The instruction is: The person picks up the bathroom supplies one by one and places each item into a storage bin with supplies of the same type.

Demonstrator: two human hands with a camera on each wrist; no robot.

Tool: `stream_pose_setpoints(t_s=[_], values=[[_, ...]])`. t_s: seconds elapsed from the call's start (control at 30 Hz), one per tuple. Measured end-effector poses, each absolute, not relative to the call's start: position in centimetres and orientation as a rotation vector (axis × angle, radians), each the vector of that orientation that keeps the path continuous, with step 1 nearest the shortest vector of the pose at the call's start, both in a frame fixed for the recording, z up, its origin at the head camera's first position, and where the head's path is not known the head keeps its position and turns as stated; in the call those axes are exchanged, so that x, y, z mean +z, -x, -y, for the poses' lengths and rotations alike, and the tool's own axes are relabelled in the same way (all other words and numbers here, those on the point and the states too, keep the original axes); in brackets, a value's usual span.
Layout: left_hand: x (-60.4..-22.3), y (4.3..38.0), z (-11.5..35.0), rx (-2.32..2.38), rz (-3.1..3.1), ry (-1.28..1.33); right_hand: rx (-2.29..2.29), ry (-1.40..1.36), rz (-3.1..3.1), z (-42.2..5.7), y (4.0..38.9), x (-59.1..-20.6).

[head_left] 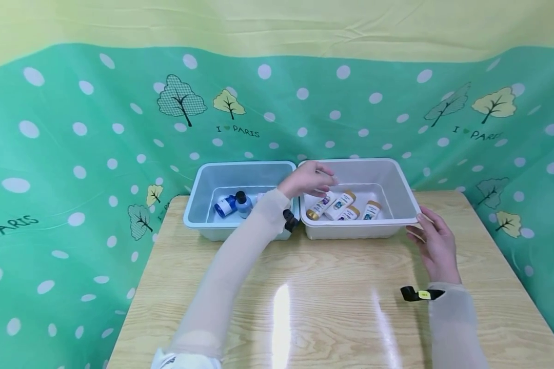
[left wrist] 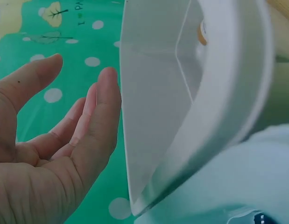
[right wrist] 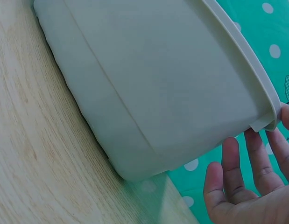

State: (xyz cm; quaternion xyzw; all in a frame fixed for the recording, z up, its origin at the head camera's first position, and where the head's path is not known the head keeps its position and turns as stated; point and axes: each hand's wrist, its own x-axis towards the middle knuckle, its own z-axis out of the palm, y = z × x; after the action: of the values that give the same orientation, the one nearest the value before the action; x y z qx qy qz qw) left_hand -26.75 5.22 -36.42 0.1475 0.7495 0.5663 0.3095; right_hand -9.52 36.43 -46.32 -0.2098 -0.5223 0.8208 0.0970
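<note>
My left hand (head_left: 308,178) hovers over the left side of a white plastic bin (head_left: 351,222), fingers loosely bent. Nothing is between its thumb and fingers in the left wrist view. Inside that bin lie several small white bottles (head_left: 339,205) with gold caps, grouped toward the front left. My right hand (head_left: 438,248) holds the bin's front right corner, thumb at the rim (right wrist: 256,60) and fingers beneath it.
A light blue bin (head_left: 203,225) stands against the white bin's left side, partly hidden by my left forearm. It holds a blue bottle (head_left: 224,206) lying down and another bottle (head_left: 243,205) with a black cap. A polka-dot cloth (head_left: 351,113) hangs behind the wooden table (head_left: 332,287).
</note>
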Motion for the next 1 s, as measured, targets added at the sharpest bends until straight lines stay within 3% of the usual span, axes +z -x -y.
stream_pose_setpoints(t_s=[1.0], values=[[-39.2,18.4,0.5,1.741,-1.851,-0.416,2.439,0.596,1.505,-36.4,9.2,-45.8]])
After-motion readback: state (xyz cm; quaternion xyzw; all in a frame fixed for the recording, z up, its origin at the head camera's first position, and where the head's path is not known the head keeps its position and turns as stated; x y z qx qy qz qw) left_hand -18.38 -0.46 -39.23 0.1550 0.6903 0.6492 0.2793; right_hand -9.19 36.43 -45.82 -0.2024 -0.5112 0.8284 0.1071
